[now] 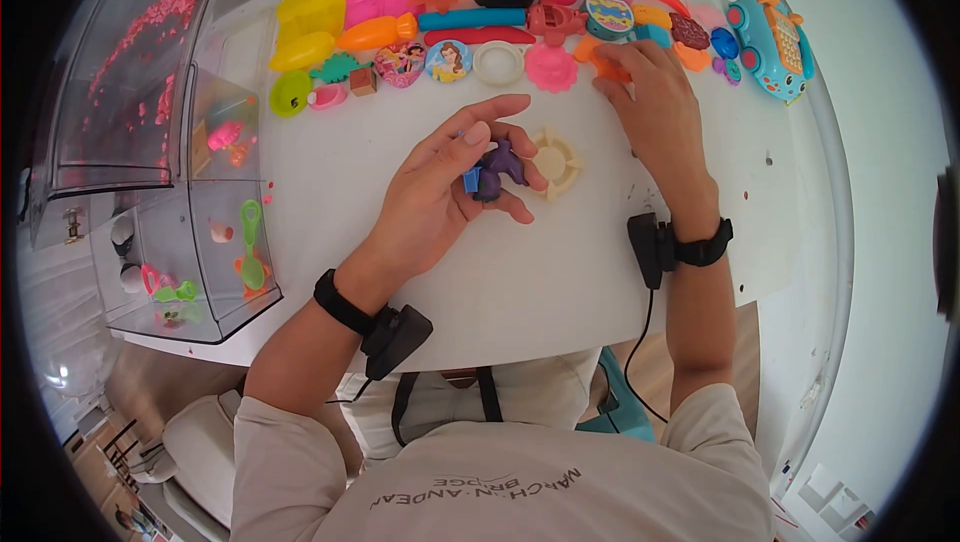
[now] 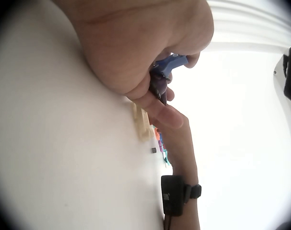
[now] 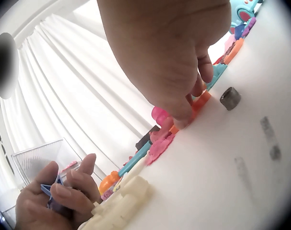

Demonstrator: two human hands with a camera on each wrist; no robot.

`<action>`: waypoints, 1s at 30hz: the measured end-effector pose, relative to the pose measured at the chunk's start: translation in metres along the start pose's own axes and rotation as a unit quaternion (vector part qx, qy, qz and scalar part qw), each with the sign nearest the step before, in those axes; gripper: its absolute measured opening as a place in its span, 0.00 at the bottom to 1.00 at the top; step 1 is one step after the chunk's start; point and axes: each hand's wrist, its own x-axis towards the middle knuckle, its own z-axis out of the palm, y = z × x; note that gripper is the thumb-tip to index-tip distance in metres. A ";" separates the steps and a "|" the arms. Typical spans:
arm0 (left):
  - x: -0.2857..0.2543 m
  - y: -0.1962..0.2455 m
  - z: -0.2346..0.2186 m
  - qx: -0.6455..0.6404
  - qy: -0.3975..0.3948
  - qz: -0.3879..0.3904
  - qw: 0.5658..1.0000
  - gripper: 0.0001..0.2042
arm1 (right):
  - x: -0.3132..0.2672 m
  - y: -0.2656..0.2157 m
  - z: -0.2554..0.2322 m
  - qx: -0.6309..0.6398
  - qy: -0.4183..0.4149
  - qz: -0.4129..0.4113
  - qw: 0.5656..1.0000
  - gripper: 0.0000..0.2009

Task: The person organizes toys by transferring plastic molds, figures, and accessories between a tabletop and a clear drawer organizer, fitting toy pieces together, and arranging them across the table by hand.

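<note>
My left hand (image 1: 435,182) holds a small dark purple figure (image 1: 503,164) with a blue part (image 1: 472,180), fingers curled round it above the table. Just right of it lies a cream ring-shaped piece (image 1: 556,166). My right hand (image 1: 660,107) reaches to the toy row, its fingertips at a flat orange piece (image 1: 610,64); in the right wrist view the thumb and fingers touch that orange piece (image 3: 201,104). The left wrist view shows the blue part (image 2: 172,65) poking out between the left fingers.
Toys line the table's far side, among them a pink flower shape (image 1: 551,68), a white round dish (image 1: 498,64) and a blue tube (image 1: 472,20). A teal toy phone (image 1: 772,47) stands at the far right. Clear bins (image 1: 225,232) stand at the left. A small dark cylinder (image 3: 230,98) lies near my right hand.
</note>
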 end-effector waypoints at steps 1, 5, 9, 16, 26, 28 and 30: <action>0.000 0.000 0.000 -0.004 -0.002 0.000 1.000 0.26 | 0.000 0.001 0.000 -0.004 0.001 -0.002 1.000 0.14; 0.000 0.001 -0.002 0.000 -0.008 -0.003 1.000 0.26 | 0.001 0.000 0.001 0.003 -0.002 0.001 1.000 0.14; -0.001 0.001 -0.001 0.007 -0.006 -0.005 1.000 0.25 | 0.001 -0.001 0.000 -0.001 -0.002 -0.009 1.000 0.13; -0.001 0.000 -0.007 -0.028 -0.021 0.022 0.999 0.27 | 0.004 -0.014 -0.027 0.125 -0.054 -0.029 0.990 0.17; -0.001 0.007 -0.015 -0.045 0.044 0.128 0.990 0.27 | -0.011 -0.030 -0.039 0.130 -0.283 -0.136 0.940 0.26; 0.000 0.006 -0.017 -0.059 0.041 0.116 0.991 0.27 | -0.012 -0.016 -0.047 0.105 -0.277 -0.110 0.949 0.26; 0.000 0.006 -0.017 -0.058 0.036 0.112 0.991 0.27 | -0.012 -0.007 -0.054 0.079 -0.270 -0.080 0.956 0.25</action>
